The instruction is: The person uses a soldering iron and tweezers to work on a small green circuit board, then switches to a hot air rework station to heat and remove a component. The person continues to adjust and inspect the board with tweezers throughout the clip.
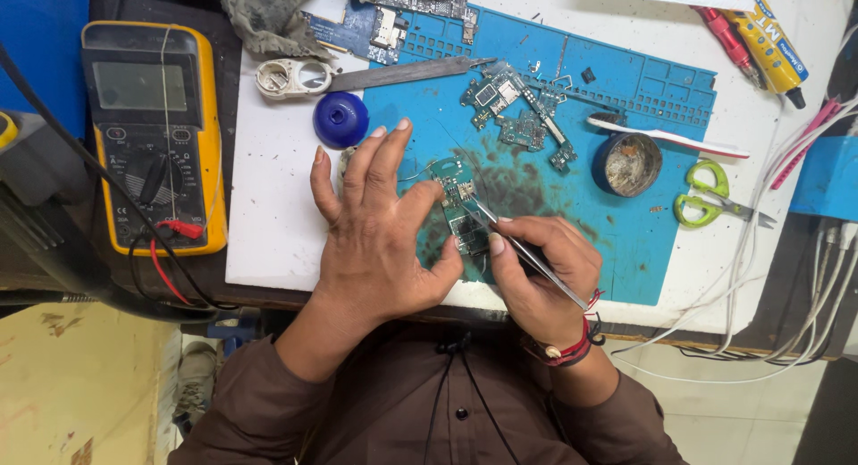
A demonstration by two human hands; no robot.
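Note:
My left hand (380,228) lies on the blue work mat (626,242), fingers spread, with forefinger and thumb pressing the edge of a small green circuit board (458,208). My right hand (543,273) pinches thin metal tweezers (527,255), whose tips touch the board near its upper part. Both wrists come from brown sleeves at the bottom of the view, and a red cord bracelet sits on the right wrist.
A yellow multimeter (152,134) with red and black leads lies at the left. A blue cap (340,119), a metal tool (357,75), more circuit boards (514,112), a round flux tin (627,164), green scissors (710,197), glue tubes (760,36) and white cables (804,251) surround the mat.

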